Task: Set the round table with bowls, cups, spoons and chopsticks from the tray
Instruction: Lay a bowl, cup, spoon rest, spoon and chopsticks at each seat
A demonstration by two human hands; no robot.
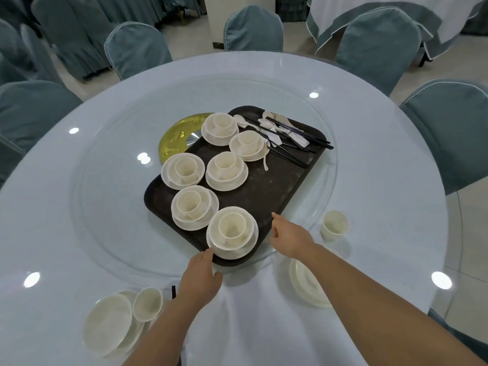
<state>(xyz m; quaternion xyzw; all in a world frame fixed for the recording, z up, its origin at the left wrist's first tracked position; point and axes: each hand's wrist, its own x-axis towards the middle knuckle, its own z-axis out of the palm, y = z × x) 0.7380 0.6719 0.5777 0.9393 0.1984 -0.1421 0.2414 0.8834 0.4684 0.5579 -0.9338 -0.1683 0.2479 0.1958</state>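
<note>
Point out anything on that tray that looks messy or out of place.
The spoons and chopsticks lie in a jumbled, crisscrossed heap at the far end of the tray. One spoon lies apart beside a bowl set. The tray's surface looks smudged.

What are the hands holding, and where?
The left hand grips the near edge of the dark tray, beside the nearest stack of dishes. The right hand touches the tray's near right edge; a real grip there is unclear.
</note>
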